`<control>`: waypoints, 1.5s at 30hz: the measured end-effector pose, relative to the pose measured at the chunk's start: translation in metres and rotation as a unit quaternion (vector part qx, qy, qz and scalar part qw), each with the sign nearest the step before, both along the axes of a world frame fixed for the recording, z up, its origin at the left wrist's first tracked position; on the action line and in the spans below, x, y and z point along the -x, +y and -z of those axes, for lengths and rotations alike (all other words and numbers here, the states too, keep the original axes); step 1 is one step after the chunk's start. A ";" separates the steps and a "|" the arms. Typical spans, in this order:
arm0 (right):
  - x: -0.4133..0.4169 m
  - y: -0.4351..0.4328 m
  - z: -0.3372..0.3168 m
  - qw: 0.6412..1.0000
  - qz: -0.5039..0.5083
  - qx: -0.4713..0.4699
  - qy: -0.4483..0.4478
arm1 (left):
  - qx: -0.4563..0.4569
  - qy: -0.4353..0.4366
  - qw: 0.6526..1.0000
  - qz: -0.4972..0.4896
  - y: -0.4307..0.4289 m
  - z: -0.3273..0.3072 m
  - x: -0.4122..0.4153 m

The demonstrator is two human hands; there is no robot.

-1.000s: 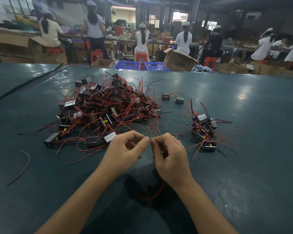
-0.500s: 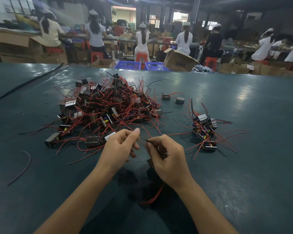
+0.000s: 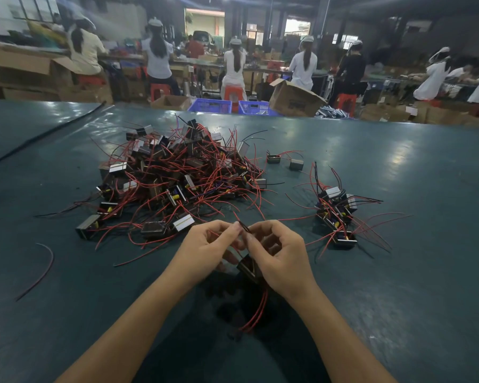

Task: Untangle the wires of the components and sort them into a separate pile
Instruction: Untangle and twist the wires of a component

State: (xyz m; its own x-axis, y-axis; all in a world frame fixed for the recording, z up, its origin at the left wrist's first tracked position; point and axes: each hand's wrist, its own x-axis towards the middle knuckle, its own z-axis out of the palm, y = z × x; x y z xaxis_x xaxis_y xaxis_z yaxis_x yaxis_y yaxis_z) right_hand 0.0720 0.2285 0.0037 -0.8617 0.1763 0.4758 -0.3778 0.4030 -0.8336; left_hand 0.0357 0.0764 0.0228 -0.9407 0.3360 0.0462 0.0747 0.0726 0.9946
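back together at centre frame after parting, left hand (image 3: 205,246) and right hand (image 3: 281,255) both pinching the wire (image 3: 244,226) of one component (image 3: 249,268), so probably still untangling, not yet sorting.

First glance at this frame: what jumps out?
The big tangled pile of dark components and red wires dominates, centre-left on the green table. In front of it, the left hand and right hand pinch the wire ends of one component between them. A much smaller pile lies apart to the right.
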 end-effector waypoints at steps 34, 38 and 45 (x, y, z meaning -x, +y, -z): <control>0.011 0.014 -0.004 0.984 0.029 0.150 -0.094 | -0.126 0.038 0.987 -0.095 -0.006 -0.008 0.006; 0.009 0.019 -0.006 0.991 0.027 0.084 -0.099 | -0.140 0.035 0.986 -0.089 -0.006 -0.008 0.006; 0.005 0.022 -0.010 0.987 -0.055 0.076 -0.133 | -0.112 0.078 0.987 -0.088 -0.007 -0.008 0.004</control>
